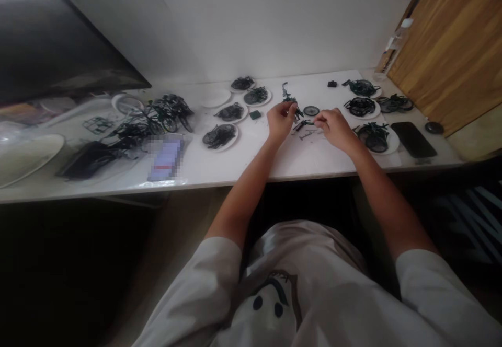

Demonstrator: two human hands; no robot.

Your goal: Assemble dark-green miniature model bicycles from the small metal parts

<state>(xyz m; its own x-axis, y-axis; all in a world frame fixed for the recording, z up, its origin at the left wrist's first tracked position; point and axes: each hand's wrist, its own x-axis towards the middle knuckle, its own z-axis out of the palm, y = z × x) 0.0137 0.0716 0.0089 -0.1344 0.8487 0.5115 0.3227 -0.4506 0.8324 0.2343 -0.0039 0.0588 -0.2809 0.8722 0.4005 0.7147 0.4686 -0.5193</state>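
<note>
Against a pale wall [274, 28], the bench [247, 164] carries plates [394, 140] of dark parts [219, 135], probably sorted for easy reach. Between them, the left hand [280, 120] pinches a small bike piece [289, 98]; the right hand [334, 128] pinches a thin strip [309, 123] near a loose wheel [311, 111].

forearms [253, 182] extended forward | left hand [280, 120] pinching | right hand [335, 127] pinching

No text readable; bottle label [389, 48] perhaps too blurred.
</note>
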